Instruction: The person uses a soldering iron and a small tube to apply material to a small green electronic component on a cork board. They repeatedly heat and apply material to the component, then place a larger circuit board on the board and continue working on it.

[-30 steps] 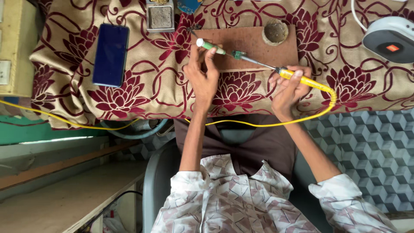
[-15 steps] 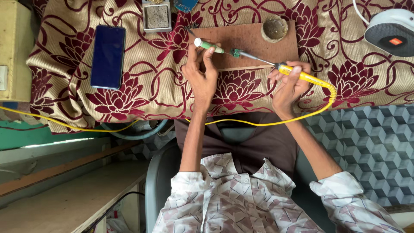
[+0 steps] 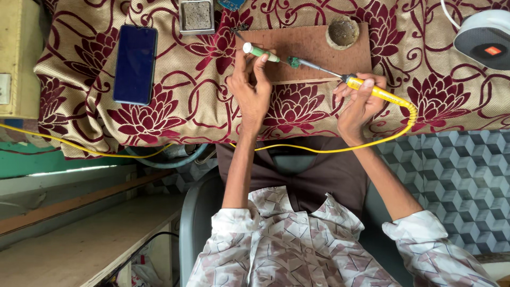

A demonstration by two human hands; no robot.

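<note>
A person seated at a cloth-covered worktop (image 3: 175, 114) works with both hands over a brown rectangular board (image 3: 313, 48) lying on the gold fabric with dark red flowers. The left hand (image 3: 254, 87) pinches a small green-and-white cylindrical tool (image 3: 260, 51) between thumb and fingertips, holding it low across the near left part of the board. The right hand (image 3: 361, 101) is wrapped around the yellow handle of a soldering iron (image 3: 372, 89), whose thin metal shaft slants leftward, its tip meeting a small green circuit piece (image 3: 293, 61) on the board, just beside the end of the green-and-white tool. A yellow cord (image 3: 319, 149) runs from the iron's handle, loops below the wrists and trails off along the cloth's edge to the left.

At the board's far right corner sits a small round tin (image 3: 343, 32) with dull residue inside. A square metal tray (image 3: 197, 16) holding a grey sponge rests beyond the left hand. A dark blue smartphone (image 3: 135, 64) lies face up well to the left. A white round device with a dark face (image 3: 486, 40) stands at the far right edge.
</note>
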